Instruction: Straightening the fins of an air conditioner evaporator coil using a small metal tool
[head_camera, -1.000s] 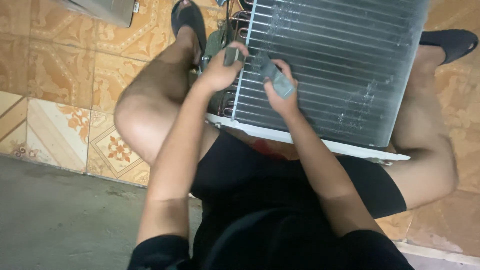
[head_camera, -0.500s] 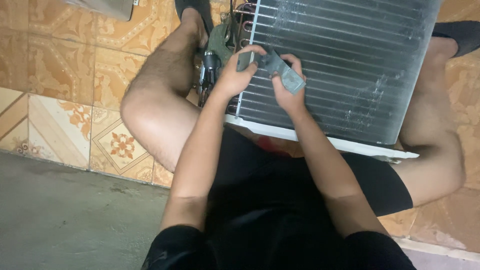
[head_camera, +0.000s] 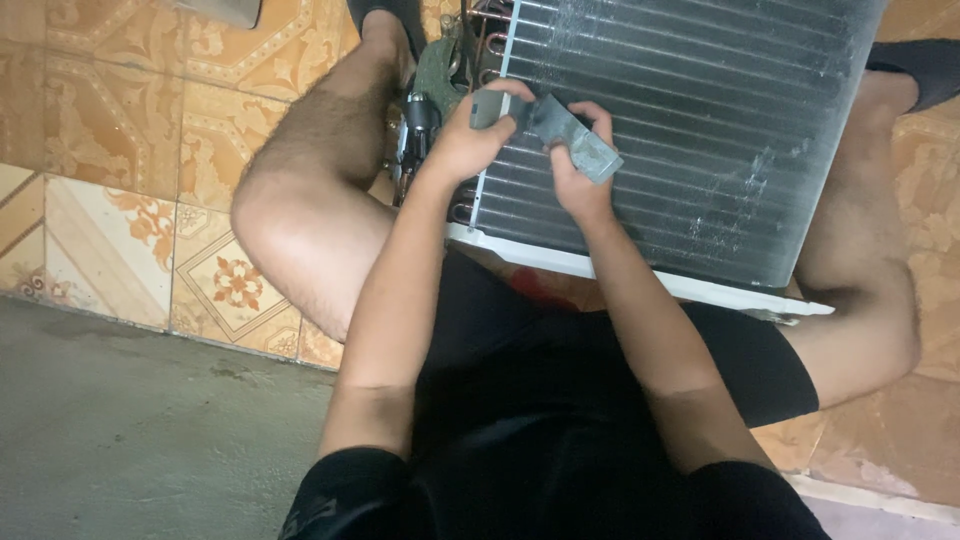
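A: What are the hands on right now?

B: Both hold one grey strip (head_camera: 560, 130), a flat bent piece, foam or rubber by the look of it. It lies across the finned face of the condenser coil (head_camera: 690, 130), near the coil's upper left corner. The left hand (head_camera: 470, 140) has its grip closed on the upper end, thumb and fingers pinching it beside the copper tube bends (head_camera: 485, 40). The right hand (head_camera: 578, 170) has its grip closed on the lower end, which sticks out past the fingers.

A: And the coil itself?

B: It rests tilted between the person's legs on the patterned tile floor (head_camera: 120, 170), its white bottom rail (head_camera: 640, 275) nearest the body. A dark valve or fitting (head_camera: 415, 120) sits just beside the left wrist.

A: How should the strip be handled well here?

B: I'd judge it best to keep both ends pinched and the strip taut and flat. Press with finger pads, not nails, since those fins probably bend easily. Keep the left knuckles off the tube bends.
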